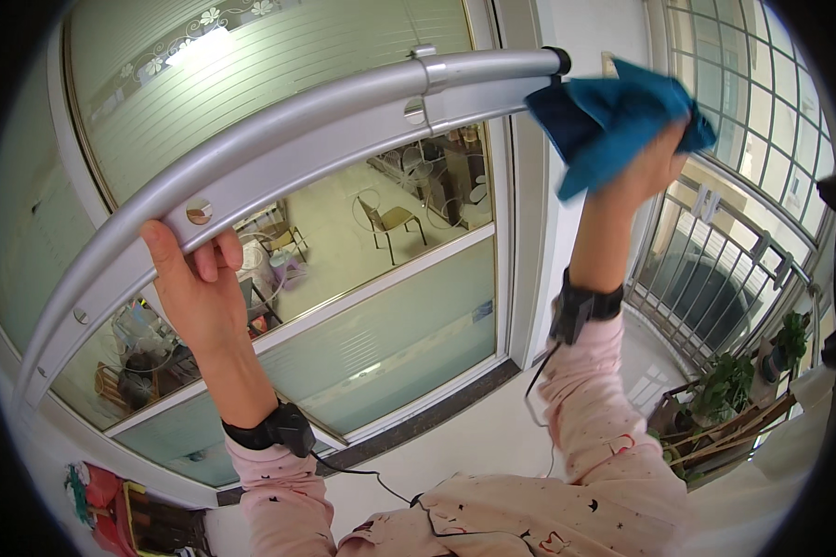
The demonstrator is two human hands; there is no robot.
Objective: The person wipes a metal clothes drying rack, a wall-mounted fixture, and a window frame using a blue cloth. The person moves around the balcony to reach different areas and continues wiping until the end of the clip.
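A long silver metal drying rail point(306, 148) with round holes in its flat side spans the upper part of the head view, bowed by the lens. My left hand point(200, 292) grips its lower edge, thumb on the near face and fingers curled behind. My right hand point(646, 176) is closed round a crumpled blue cloth point(613, 116). The cloth lies against the rail's right end, just below a black end cap point(559, 61); motion blurs it slightly. A black band with a cable sits on each wrist.
Glass sliding doors point(390, 325) stand behind the rail; chairs point(395, 223) show through them. At right are a metal railing point(706, 269), a gridded window point(762, 84) and potted plants point(729, 385). Red items point(107, 501) lie at lower left.
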